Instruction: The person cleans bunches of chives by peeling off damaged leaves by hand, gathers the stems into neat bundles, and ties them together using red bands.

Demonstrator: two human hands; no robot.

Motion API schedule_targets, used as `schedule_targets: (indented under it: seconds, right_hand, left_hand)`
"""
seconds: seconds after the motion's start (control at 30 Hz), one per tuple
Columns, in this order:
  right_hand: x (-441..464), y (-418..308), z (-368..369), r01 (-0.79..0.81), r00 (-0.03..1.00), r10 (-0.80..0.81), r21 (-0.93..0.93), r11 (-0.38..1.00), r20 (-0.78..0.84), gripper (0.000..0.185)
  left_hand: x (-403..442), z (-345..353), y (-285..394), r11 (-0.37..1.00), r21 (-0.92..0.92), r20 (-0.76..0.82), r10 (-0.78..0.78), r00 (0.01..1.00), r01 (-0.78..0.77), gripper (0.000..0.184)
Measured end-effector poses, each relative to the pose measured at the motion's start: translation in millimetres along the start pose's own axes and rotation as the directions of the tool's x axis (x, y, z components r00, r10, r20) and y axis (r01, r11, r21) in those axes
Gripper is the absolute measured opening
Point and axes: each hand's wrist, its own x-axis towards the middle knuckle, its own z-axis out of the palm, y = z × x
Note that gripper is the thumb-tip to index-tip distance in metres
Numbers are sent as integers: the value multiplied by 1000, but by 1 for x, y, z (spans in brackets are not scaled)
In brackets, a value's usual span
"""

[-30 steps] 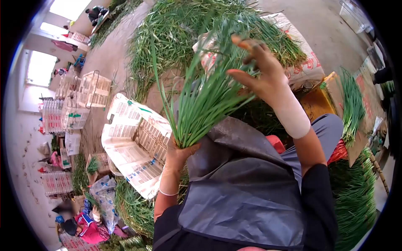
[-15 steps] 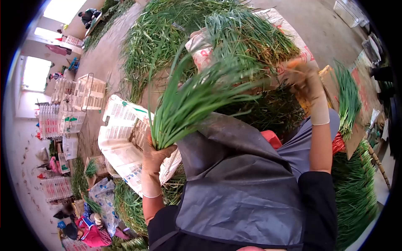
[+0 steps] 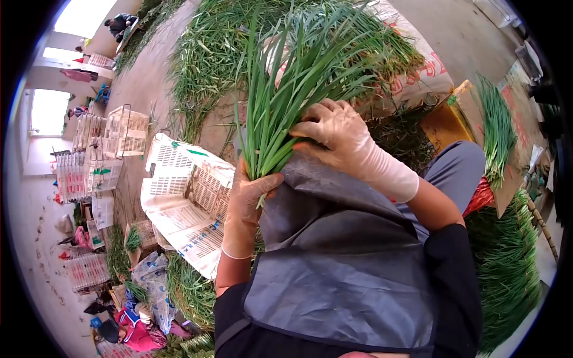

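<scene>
Above the apron, left hand clasps green leaves; right hand, newly back, curls there, grip unclear.

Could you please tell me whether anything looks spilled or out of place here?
Loose greens are strewn across the floor, as if spilled, though that may be ordinary here. The bunch in the left hand shows no obvious damage.

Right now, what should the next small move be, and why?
Probably a light sweep of the right hand along the green bunch to gather it: the left hand holds it near its base, the right is at its side, and it fans out above.
</scene>
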Motion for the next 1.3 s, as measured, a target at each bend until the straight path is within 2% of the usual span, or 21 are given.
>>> schedule_targets:
  seconds: [0.03, 0.1, 0.13, 0.37, 0.4, 0.43, 0.47, 0.53, 0.57, 0.67, 0.73, 0.8, 0.87, 0.9, 0.93, 1.03, 1.1, 1.17, 1.23, 1.27, 1.3]
  right_hand:
    - [0, 4, 0, -5, 1000, 5, 0, 1000, 3, 35]
    - [2, 11, -2, -110, 991, 66, 433, 895, 115, 20]
    - [1, 12, -5, -208, 978, 120, 749, 629, 170, 11]
    - [-27, 41, -65, -570, 753, 618, 694, 440, 226, 15]
    - [-45, 69, -66, -526, 754, 625, 754, 392, 201, 13]
    - [-64, 95, -64, -426, 769, 577, 894, 142, 275, 14]
    - [-79, 120, -63, -513, 783, 499, 840, 178, 372, 23]
    - [-102, 125, -36, -716, 672, 602, 170, 677, 432, 38]
    - [-91, 111, -34, -703, 684, 586, 179, 689, 434, 38]
    - [-51, 47, -27, -800, 580, 636, 505, 325, 509, 74]
    - [-15, 16, -20, -770, 627, 380, 616, 166, 681, 74]
    - [15, 6, 8, -551, 817, 287, 824, 131, 500, 69]
    - [39, -4, 13, -590, 774, 504, 726, 353, 384, 65]
    - [40, -2, 28, -411, 830, 523, 846, 338, 195, 57]
    - [43, 6, 23, -406, 830, 525, 847, 342, 186, 57]
    - [43, 33, 5, -524, 695, 475, 833, -181, 540, 37]
    - [41, 39, -4, -548, 720, 430, 826, -130, 545, 34]
    - [39, 32, -10, -578, 722, 362, 802, -153, 589, 34]
    - [38, 21, -5, -714, 662, 164, 682, -160, 731, 32]
    - [35, 19, 0, -796, 591, 42, 591, -130, 805, 37]
    - [31, 18, -3, -817, 573, 126, 577, 13, 809, 42]
  left_hand:
    - [2, 3, 1, 1000, -5, 4, -24, 1000, 24, 57]
    - [5, -1, -6, 999, -45, -2, -4, 1000, 4, 57]
    - [6, -3, -8, 996, -84, -10, 20, 1000, -21, 56]
    - [10, -9, -6, 996, -60, -138, 64, 988, -73, 53]
    - [11, -13, -5, 995, -62, -143, 63, 988, -72, 53]
    - [11, -17, -5, 990, -101, -141, 82, 987, -97, 52]
    - [11, -21, -3, 983, -139, -141, 104, 985, -124, 51]
    - [11, -21, 3, 978, -169, -154, 97, 983, -123, 48]
    - [11, -16, 3, 969, -150, -202, 165, 965, -197, 48]
    - [16, 8, 11, 951, -86, -254, 268, 929, -298, 44]
    - [20, 29, 4, 923, 55, -224, 382, 897, -380, 45]
    - [31, 45, -14, 897, 282, -135, 389, 911, -341, 61]
    - [39, 64, -42, 443, 660, 97, 750, 654, -607, 65]
    - [37, 62, -41, 438, 657, 105, 753, 650, -614, 65]
    - [31, 59, -29, 576, 581, 179, 599, 780, -575, 66]
    - [35, 24, 13, 930, 269, 220, 194, 956, -251, 69]
    - [54, 7, 11, 981, 130, 193, 117, 974, -144, 71]
    - [77, 6, 7, 960, -229, 426, 247, 870, -160, 64]
    - [87, 43, 19, 895, -442, 423, 264, 867, -57, 56]
    - [96, 43, 19, 894, -444, 410, 266, 872, -64, 56]
    - [107, 43, 19, 822, -570, 359, 265, 895, -16, 54]
